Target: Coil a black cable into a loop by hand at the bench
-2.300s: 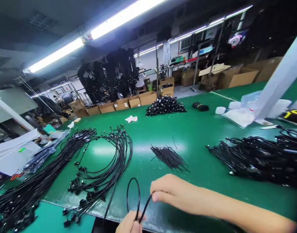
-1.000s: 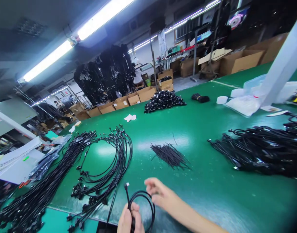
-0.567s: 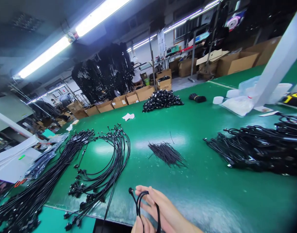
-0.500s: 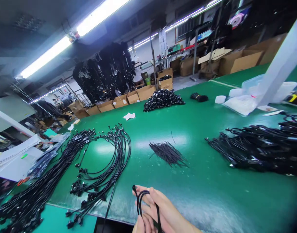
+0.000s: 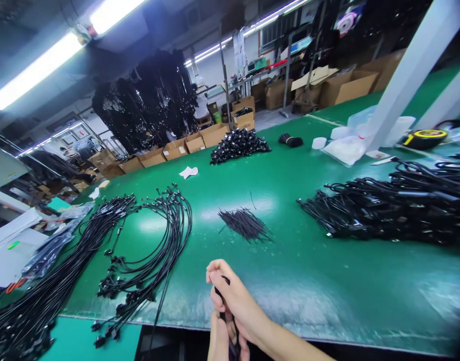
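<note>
Room: workshop under strip lights, cardboard boxes (image 5: 199, 141) along the far edge, dark hanging bundles behind them too blurred to identify
Surface: green table (image 5: 327, 281), glossy, its near edge running across the bottom of the view
Right hand (image 5: 233, 301): fingers curled snugly around a coiled black cable (image 5: 225, 296), held above the near table edge
Left hand (image 5: 219, 341): cut off by the bottom border, wrapped about the lower part of the same coil; how tightly, cannot tell
Cable: mostly buried between both hands, only short black stretches visible
Left side: long loose cables (image 5: 139, 250) fanned in an arc, ends hanging over the edge
Middle: small heap of thin black ties (image 5: 245, 224), apart from the hands
Right side: tangled cable pile (image 5: 395, 208), running off the right border
Far end: another dark heap (image 5: 239, 145), detail unclear
</note>
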Tool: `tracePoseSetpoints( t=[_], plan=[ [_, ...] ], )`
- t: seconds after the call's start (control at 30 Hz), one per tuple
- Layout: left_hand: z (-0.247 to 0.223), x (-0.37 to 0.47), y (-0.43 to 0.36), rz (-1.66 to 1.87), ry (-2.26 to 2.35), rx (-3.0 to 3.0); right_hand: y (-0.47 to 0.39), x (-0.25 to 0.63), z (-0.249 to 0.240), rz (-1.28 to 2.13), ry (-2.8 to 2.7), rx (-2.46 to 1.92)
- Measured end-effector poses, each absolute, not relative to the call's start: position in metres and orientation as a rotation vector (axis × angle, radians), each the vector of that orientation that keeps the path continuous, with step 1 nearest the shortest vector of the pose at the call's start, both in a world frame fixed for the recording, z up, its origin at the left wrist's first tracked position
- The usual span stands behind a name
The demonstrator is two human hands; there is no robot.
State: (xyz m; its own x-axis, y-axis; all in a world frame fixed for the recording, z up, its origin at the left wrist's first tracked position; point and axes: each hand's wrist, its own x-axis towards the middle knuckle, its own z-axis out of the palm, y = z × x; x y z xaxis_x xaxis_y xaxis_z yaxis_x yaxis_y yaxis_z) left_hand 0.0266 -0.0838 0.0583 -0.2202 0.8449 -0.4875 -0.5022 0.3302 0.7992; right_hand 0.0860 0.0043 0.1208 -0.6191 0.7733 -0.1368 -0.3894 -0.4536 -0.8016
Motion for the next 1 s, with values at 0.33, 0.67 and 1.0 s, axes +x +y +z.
tracePoseSetpoints(
  t=[0.33,0.67,1.0],
  plan=[
    [0.083,0.025,-0.078,1.068,1.246,0.287,0.014,0.087,0.115,2.005,-1.036,-0.573],
    [0.078,0.033,-0.079,1.09,1.024,0.344,0.025,0.101,0.116,2.115,-1.158,-0.516],
    [0.075,0.03,-0.075,1.024,0.894,0.383,0.024,0.117,0.121,2.347,-0.872,-0.577]
  ],
)
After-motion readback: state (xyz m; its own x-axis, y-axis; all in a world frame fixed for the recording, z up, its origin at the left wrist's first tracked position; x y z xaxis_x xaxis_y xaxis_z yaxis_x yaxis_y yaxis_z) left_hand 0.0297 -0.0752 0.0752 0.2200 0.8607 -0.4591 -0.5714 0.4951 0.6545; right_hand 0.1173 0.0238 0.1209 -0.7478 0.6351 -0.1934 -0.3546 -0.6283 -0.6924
